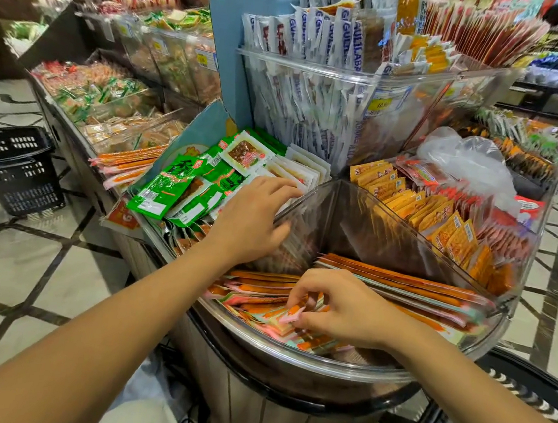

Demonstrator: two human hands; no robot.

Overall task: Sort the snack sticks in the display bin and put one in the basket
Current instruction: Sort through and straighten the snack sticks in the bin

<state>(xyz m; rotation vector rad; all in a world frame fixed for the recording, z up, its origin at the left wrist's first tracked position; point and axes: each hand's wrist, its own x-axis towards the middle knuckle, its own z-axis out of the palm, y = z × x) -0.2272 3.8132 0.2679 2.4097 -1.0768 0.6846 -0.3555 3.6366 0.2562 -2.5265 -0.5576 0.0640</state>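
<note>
Two hands at display bin (323, 366): right hand (346, 308) pinches snack sticks (262, 290); left hand (253, 215), fingers straight, rests on clear divider (317, 193); far white packets (337, 38) read "GUILILABA".

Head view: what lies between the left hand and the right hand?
In the head view, the bin's clear divider wall and a few orange snack sticks lie between them.

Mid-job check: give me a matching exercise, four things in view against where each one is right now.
Things: 1 left hand; 2 right hand; 3 black basket; 4 green packets.
Places: A on the floor, far left; B in the blue cardboard tray; C pinching orange snack sticks; D at the clear divider, by its top edge.
Pairs: 1-D, 2-C, 3-A, 4-B.
</note>
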